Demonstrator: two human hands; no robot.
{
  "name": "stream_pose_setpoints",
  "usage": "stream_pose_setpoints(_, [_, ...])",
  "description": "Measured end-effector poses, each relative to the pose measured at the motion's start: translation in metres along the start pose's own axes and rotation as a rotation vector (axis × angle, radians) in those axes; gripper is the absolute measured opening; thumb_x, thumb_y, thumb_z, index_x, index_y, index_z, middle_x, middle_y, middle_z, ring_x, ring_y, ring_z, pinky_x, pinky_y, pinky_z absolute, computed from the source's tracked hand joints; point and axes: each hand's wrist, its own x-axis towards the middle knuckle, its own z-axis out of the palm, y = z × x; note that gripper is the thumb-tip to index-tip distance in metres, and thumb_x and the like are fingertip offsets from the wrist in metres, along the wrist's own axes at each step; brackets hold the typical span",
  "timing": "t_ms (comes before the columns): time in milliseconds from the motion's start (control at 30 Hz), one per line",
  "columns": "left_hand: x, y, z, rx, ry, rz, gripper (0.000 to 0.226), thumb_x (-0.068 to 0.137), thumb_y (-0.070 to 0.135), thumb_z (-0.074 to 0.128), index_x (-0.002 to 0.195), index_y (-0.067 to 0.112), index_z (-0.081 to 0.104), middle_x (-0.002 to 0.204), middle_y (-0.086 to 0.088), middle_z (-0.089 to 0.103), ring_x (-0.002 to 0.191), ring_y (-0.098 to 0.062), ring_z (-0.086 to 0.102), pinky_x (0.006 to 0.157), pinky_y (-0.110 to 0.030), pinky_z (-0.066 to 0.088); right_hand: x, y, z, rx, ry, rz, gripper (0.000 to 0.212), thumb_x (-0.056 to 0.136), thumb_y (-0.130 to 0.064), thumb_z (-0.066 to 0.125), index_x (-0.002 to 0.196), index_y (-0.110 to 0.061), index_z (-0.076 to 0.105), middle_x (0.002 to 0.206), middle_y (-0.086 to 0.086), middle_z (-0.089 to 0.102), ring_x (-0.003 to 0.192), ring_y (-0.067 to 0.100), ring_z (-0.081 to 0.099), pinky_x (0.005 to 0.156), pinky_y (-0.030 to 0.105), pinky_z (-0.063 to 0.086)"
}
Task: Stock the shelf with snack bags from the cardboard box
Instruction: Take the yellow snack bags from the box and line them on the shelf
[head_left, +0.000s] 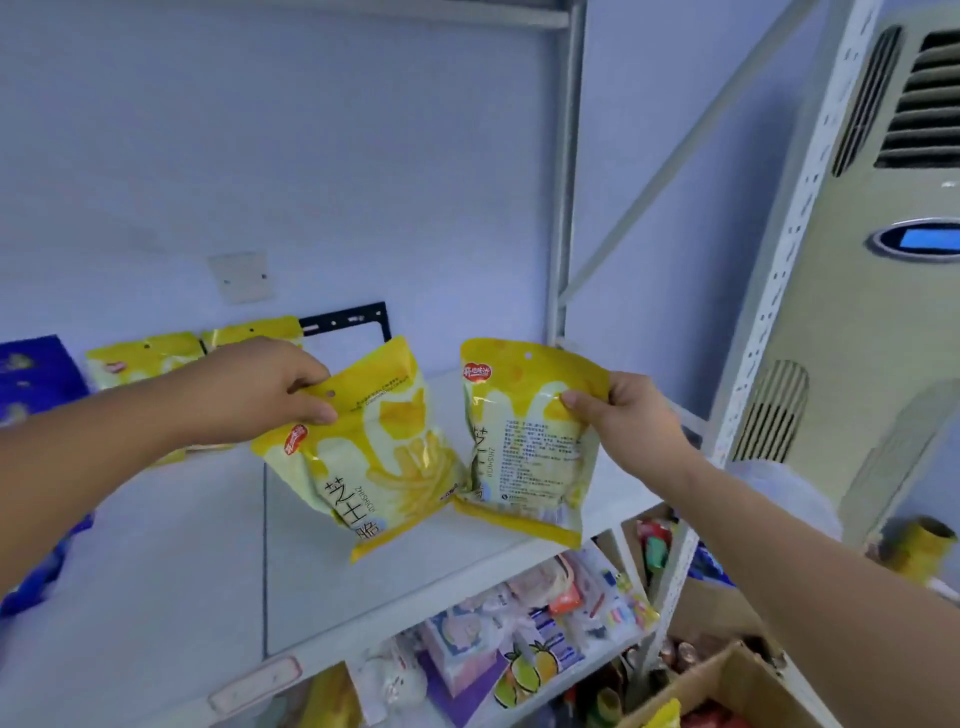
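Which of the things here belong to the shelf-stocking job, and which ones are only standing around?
Job: left hand holding a yellow snack bag; right hand holding a second yellow bag; white shelf; cardboard box; yellow bags at the shelf's back.

Not the job: air conditioner; blue packs on the left; mixed goods on the lower shelf.

The left hand (270, 389) pinches the top edge of a tilted yellow snack bag (379, 457). The right hand (634, 421) holds a second yellow bag (524, 447) by its side. Both bags are over the white shelf (208, 545). The cardboard box (727, 686) sits at the bottom right.
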Motion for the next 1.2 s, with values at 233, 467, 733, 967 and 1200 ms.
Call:
stream_pose_setpoints(233, [-0.067, -0.121, -0.02, 0.063, -0.008, -0.1, 0.042, 0.084, 0.045, 0.073, 0.06, 0.014, 0.056, 0.055, 0.003, 0.045, 0.052, -0.008, 0.044, 0.051, -0.026, 0.03, 0.008, -0.045, 0.129, 0.045, -0.093, -0.047, 0.025, 0.095, -0.025, 0.067, 0.082, -0.003, 0.071, 0.083, 0.016, 0.073, 0.065, 0.014, 0.059, 0.063, 0.028, 0.045])
stream_pose_setpoints(467, [-0.087, -0.201, -0.018, 0.046, -0.055, -0.178, 0.032, 0.084, 0.046, 0.072, 0.064, 0.022, 0.062, 0.056, 0.009, 0.057, 0.051, -0.002, 0.051, 0.051, -0.024, 0.034, 0.025, -0.06, 0.213, 0.053, -0.2, -0.033, 0.025, 0.096, -0.024, 0.066, 0.08, -0.007, 0.072, 0.073, 0.004, 0.074, 0.061, 0.006, 0.062, 0.062, 0.027, 0.047])
stream_pose_setpoints(733, [-0.059, -0.275, 0.006, -0.056, -0.114, -0.285, 0.043, 0.077, 0.062, 0.057, 0.075, 0.02, 0.069, 0.065, 0.0, 0.067, 0.059, -0.01, 0.061, 0.052, -0.019, 0.043, 0.097, -0.05, 0.281, 0.032, -0.321, -0.044, 0.025, 0.097, -0.025, 0.065, 0.08, -0.008, 0.07, 0.077, 0.0, 0.076, 0.073, 0.018, 0.071, 0.074, 0.038, 0.054])
stream_pose_setpoints(967, [-0.021, -0.327, 0.012, -0.091, -0.185, -0.336, 0.066, 0.067, 0.092, 0.042, 0.083, 0.035, 0.071, 0.074, 0.027, 0.068, 0.067, 0.005, 0.064, 0.056, -0.02, 0.042, 0.168, -0.039, 0.349, 0.061, -0.382, -0.04, 0.021, 0.098, -0.025, 0.064, 0.08, -0.017, 0.071, 0.075, -0.008, 0.073, 0.068, 0.008, 0.068, 0.07, 0.029, 0.051])
stream_pose_setpoints(1200, [0.011, -0.365, 0.031, -0.079, -0.223, -0.4, 0.017, 0.091, 0.041, 0.064, 0.088, 0.027, 0.073, 0.07, 0.011, 0.072, 0.067, 0.002, 0.066, 0.06, -0.026, 0.049, 0.226, -0.042, 0.4, 0.063, -0.406, -0.04, 0.023, 0.099, -0.022, 0.061, 0.077, -0.018, 0.066, 0.053, -0.018, 0.063, 0.046, -0.006, 0.054, 0.049, 0.013, 0.043])
